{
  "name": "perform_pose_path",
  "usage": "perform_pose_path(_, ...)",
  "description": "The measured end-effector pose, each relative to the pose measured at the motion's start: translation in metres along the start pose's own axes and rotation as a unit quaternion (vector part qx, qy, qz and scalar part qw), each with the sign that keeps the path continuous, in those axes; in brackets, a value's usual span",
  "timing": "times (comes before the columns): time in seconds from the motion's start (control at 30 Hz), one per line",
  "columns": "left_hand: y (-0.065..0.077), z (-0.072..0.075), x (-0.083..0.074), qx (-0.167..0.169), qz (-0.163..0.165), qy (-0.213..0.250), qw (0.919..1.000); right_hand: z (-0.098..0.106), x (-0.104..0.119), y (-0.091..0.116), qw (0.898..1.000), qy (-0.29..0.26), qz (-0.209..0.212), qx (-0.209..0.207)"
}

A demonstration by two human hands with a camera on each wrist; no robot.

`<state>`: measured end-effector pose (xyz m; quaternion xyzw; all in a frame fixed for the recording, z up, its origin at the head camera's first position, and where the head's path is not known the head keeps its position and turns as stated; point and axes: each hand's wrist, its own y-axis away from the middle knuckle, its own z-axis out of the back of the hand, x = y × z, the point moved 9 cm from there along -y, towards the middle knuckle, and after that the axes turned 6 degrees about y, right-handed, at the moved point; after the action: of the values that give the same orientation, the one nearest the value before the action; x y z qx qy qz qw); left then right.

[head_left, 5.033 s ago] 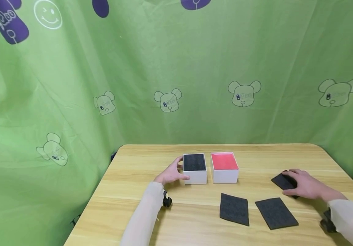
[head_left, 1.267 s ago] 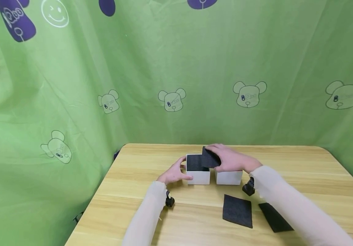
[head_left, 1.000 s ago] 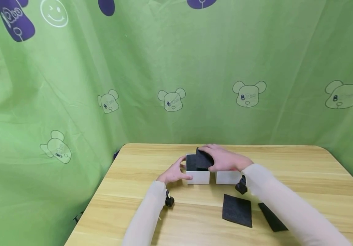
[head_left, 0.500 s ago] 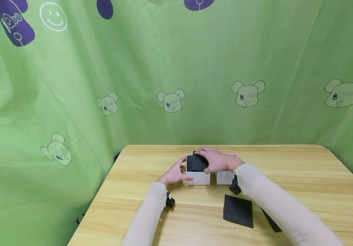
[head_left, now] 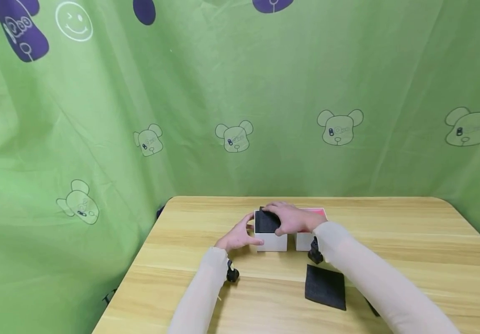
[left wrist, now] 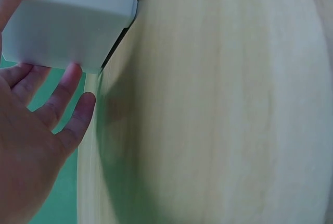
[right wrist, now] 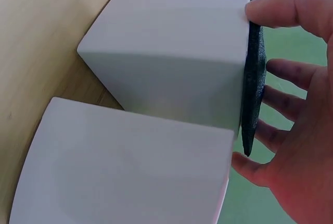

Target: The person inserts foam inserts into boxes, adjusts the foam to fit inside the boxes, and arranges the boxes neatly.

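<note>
A white open-topped box (head_left: 271,242) stands toward the back of the table. My left hand (head_left: 240,234) holds its left side, thumb on the front wall and fingers spread along the side wall (left wrist: 62,36). Over the opening, my right hand (head_left: 292,219) grips a black felt-like sheet (head_left: 267,222), its thumb at the front edge and its fingertips at the back edge. The right wrist view shows this sheet (right wrist: 253,78) edge-on, slightly bowed along the rim. The black surface seen earlier inside the box is now hidden under it.
Right beside it, a second white box (head_left: 302,242) with a red inside (head_left: 319,211) is partly hidden by the right hand. A black sheet (head_left: 325,287) lies flat on the wooden table (head_left: 411,241); another black sheet (head_left: 371,307) is mostly covered by the right sleeve.
The right hand has taken a black sheet from the table's right side and brought it left over the left box, settling it across the opening. The left hand keeps its hold.
</note>
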<state>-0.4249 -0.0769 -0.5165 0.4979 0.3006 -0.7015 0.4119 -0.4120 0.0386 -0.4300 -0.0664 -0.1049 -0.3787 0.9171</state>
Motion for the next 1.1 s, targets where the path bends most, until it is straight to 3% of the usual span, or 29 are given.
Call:
perform_pose_path(0.53, 0.003, -0.004, -0.007, 0.000, -0.007, 0.004, 1.0000, -0.010, -0.002, -0.003, 0.998, -0.055, -0.014, 0.029)
perform_pose_path(0.8, 0.002, -0.001, -0.006, 0.001, -0.008, 0.001, 1.0000, -0.012, -0.005, -0.002, 0.997, -0.072, -0.030, 0.019)
perform_pose_path(1.1, 0.003, 0.000, -0.004, 0.002, -0.005, -0.006, 1.0000, -0.014, -0.001, -0.004, 0.999, -0.033, -0.009, 0.017)
